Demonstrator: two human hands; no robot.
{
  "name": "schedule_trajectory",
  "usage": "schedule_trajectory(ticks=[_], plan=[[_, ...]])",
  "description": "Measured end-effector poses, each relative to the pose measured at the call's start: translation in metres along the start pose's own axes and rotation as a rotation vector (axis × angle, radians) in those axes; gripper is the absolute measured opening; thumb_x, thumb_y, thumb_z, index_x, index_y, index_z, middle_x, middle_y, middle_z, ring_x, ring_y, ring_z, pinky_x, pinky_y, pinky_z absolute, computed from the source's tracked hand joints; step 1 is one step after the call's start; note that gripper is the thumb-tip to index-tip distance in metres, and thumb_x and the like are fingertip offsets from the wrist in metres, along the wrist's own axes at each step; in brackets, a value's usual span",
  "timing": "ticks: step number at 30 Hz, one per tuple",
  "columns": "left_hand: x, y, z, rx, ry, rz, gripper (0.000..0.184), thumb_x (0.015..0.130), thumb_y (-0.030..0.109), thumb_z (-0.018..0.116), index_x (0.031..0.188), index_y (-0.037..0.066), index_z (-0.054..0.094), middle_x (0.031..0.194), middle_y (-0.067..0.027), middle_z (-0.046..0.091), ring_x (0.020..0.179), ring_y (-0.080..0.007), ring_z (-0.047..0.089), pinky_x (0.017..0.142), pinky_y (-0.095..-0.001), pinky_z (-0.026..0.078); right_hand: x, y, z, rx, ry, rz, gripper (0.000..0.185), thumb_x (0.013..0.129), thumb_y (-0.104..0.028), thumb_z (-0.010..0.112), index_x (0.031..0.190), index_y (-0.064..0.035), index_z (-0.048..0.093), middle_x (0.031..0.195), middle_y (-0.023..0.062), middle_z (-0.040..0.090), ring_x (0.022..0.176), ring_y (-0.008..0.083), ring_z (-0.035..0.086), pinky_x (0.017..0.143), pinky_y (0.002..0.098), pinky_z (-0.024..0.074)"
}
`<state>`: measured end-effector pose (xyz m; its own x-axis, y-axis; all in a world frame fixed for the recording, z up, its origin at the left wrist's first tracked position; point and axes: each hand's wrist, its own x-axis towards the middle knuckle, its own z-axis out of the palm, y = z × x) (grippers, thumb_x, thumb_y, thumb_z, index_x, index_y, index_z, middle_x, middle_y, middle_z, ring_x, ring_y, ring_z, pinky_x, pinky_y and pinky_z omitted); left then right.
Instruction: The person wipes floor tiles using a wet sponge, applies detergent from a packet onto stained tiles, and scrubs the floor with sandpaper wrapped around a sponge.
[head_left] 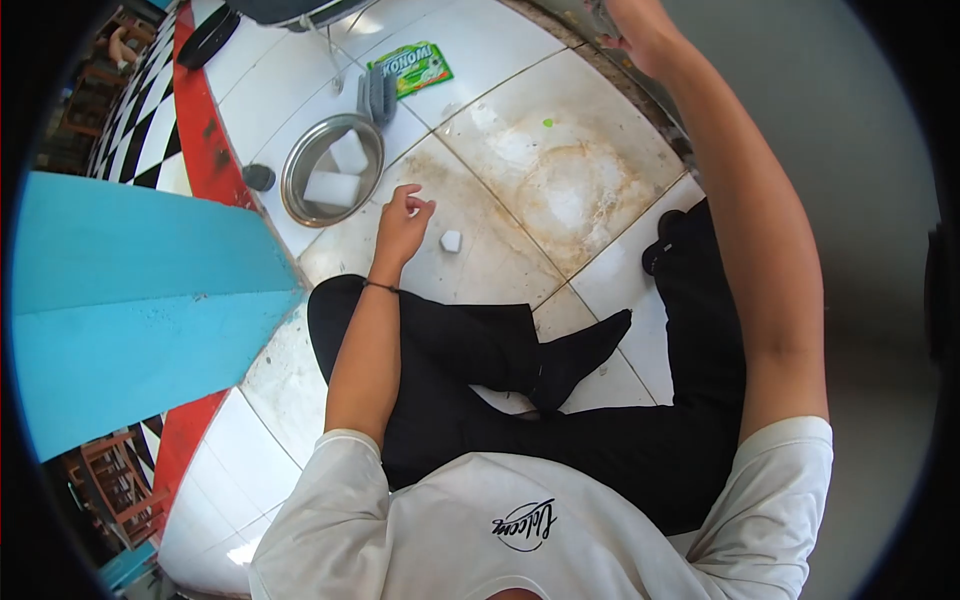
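Note:
My left hand [404, 228] hovers over the stained floor tiles, fingers loosely bent and apart, with nothing visible in it. Just right of it lies a small white sponge piece [451, 241]. A round metal bowl [290, 190] beyond the hand holds two white sponge blocks [332, 188]. Up at the top edge, my right hand [640, 38] reaches toward the wall. Its fingers are closed around something greyish, mostly cut off by the frame. A grey scrub brush [378, 95] rests by the bowl, beside a green packet [418, 68].
A light blue pillar [150, 290] stands at left and a grey wall [880, 200] at right. A dark grey lump [258, 177] sits near the red floor strip [205, 130]. Brown stains [580, 195] mark the tiles. My crossed legs [450, 370] fill the near floor.

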<state>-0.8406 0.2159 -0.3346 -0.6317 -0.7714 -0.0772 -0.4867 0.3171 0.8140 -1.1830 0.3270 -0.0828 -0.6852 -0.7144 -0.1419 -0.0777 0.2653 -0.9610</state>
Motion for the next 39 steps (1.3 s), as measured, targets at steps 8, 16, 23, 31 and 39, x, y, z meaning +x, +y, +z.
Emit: schedule_trajectory(ticks=[8,16,23,31,39], plan=[[0.011,0.031,-0.006,-0.302,-0.287,0.015,0.047,0.089,0.027,0.071,0.129,0.007,0.058,0.107,-0.0095,0.068,0.098,-0.0203,0.063,0.089,-0.0329,0.048,-0.023,0.101,0.096,-0.275,-0.355,0.114,0.035,0.086,-0.008,0.059,0.121,-0.0074,0.06,0.101,0.0105,0.065,0.086,0.0194,0.062,0.07,0.0346,0.0496],[0.031,0.024,-0.006,-0.733,-0.337,-0.04,0.019,0.085,0.013,0.07,0.101,0.007,0.062,0.096,0.0004,0.063,0.095,-0.0114,0.055,0.088,-0.0281,0.043,-0.037,0.121,0.167,-0.189,-0.435,0.063,0.014,0.086,-0.009,0.073,0.098,-0.0055,0.065,0.087,0.0017,0.064,0.077,0.0102,0.055,0.067,0.0276,0.0442],[0.042,0.005,-0.009,-0.763,-0.087,-0.124,0.026,0.071,0.002,0.064,0.092,0.008,0.048,0.082,0.0006,0.051,0.076,-0.0113,0.047,0.067,-0.0286,0.04,-0.037,0.126,0.157,-0.226,-0.324,0.116,0.025,0.083,-0.005,0.069,0.106,0.0002,0.062,0.077,0.0036,0.06,0.07,0.0122,0.056,0.065,0.0283,0.0456],[0.025,0.019,-0.003,0.036,0.226,0.14,0.062,0.07,0.01,0.066,0.13,0.008,0.049,0.113,-0.0111,0.057,0.106,-0.0283,0.052,0.099,-0.0366,0.038,-0.044,0.117,0.155,-0.149,-0.201,0.007,0.012,0.082,-0.001,0.055,0.094,-0.0008,0.059,0.077,0.0054,0.06,0.072,0.0145,0.057,0.066,0.028,0.046],[0.028,0.085,-0.029,-0.675,-0.273,0.264,0.046,0.075,0.016,0.072,0.118,0.006,0.059,0.112,-0.0072,0.056,0.111,-0.0246,0.048,0.102,-0.037,0.035,-0.061,0.06,0.15,-0.303,-0.473,-0.25,0.011,0.078,-0.006,0.057,0.087,-0.0011,0.059,0.072,0.0049,0.057,0.066,0.0151,0.05,0.061,0.0318,0.0424]])
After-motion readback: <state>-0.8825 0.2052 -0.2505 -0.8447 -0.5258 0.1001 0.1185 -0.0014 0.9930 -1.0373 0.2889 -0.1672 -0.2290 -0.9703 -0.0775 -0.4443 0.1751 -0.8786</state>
